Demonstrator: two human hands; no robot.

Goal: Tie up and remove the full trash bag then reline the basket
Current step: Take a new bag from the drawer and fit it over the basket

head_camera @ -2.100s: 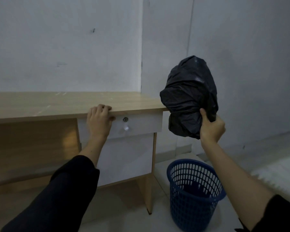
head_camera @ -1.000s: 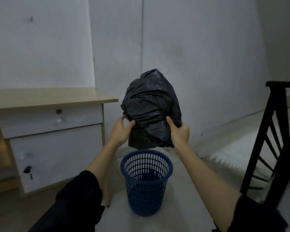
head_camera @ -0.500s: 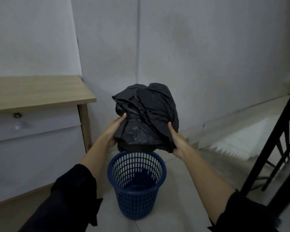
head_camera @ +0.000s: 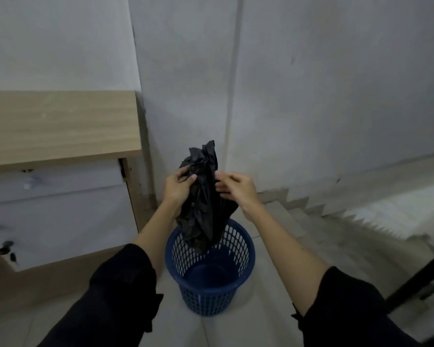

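Note:
A crumpled black trash bag [head_camera: 204,206] hangs upright over the blue mesh basket [head_camera: 211,279], its lower end dipping just inside the rim. My left hand [head_camera: 178,187] grips the bag near its top on the left side. My right hand [head_camera: 233,187] pinches the bag's right edge with the fingertips. The basket stands on the tiled floor below my hands, and its inside shows only the blue bottom.
A wooden desk [head_camera: 60,126] with white drawer fronts [head_camera: 55,211] stands at the left against the wall. Stairs [head_camera: 336,216] descend at the right, with a black railing [head_camera: 416,281] at the lower right edge. Grey walls close the corner behind the basket.
The bag has gone from a bunched bundle to a long hanging shape lowered toward the basket. My hands shifted up to its top, and my view tilted downward.

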